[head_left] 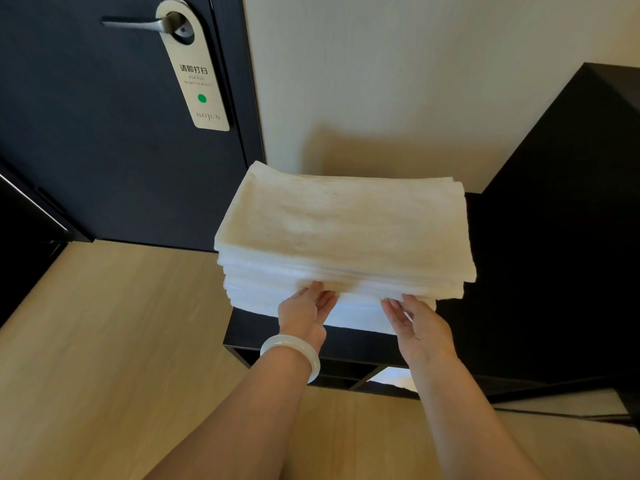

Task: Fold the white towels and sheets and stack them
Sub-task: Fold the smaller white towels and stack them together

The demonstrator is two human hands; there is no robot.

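A tall stack of folded white towels (346, 230) stands on a low black bench (256, 336) against the cream wall. My left hand (306, 315), with a pale bangle on its wrist, touches the stack's near edge at the left; its fingertips slip in between the layers. My right hand (415, 323) touches the same near edge further right, fingers straight and tucked into the layers partway down the stack. Neither hand is curled round a towel. The lowest layers show below my hands.
A dark door (114, 140) with a metal handle (138, 25) and a hanging door sign (197, 77) stands at the left. A tall black cabinet (568, 216) rises right of the stack. Light wooden floor (104, 341) lies below.
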